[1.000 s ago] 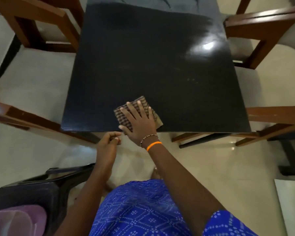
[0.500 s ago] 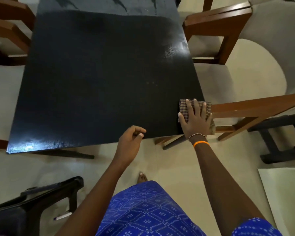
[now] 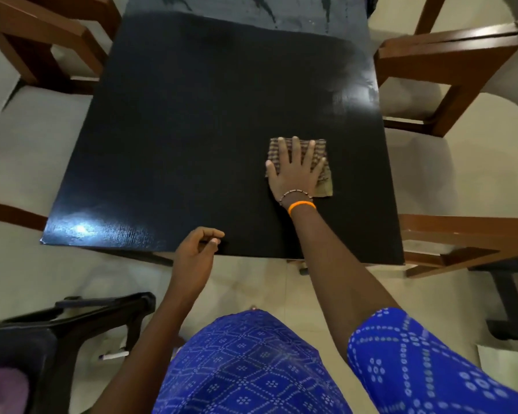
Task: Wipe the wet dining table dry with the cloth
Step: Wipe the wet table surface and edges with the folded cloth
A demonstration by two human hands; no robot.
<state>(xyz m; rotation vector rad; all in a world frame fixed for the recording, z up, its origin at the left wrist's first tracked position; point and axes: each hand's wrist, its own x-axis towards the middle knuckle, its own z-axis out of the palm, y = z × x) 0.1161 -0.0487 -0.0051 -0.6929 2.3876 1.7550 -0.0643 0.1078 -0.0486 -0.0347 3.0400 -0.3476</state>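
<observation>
Pale floor tiles surround a black dining table [image 3: 192, 130], with brown wooden chairs [image 3: 449, 64] pulled up along both of its long sides and a dark plastic chair [image 3: 72, 321] standing off its near left corner. Taking the table as the landmark: the checked cloth [image 3: 317, 150], folded into a flat pad, lies on the top toward the right edge, roughly midway between the near and far ends. The right hand [image 3: 293, 171] lies flat on it with fingers spread and straight, pressing it onto the surface; a beaded bracelet and an orange band [image 3: 302, 206] sit on that wrist. The left hand [image 3: 196, 252] hovers over the near edge of the table, fingers loosely curled around nothing, well apart from the cloth.

Judging from the surface, most of the top looks matt and even, which suggests it has been wiped. A band along the far end shows pale smears and streaks, and a glossy patch with marks sits by the far right edge beyond the cloth, so those parts probably remain wet. The near left corner shines, though whether that is water or only reflected light cannot be told. The work seems well past halfway, with the far strip left to do
</observation>
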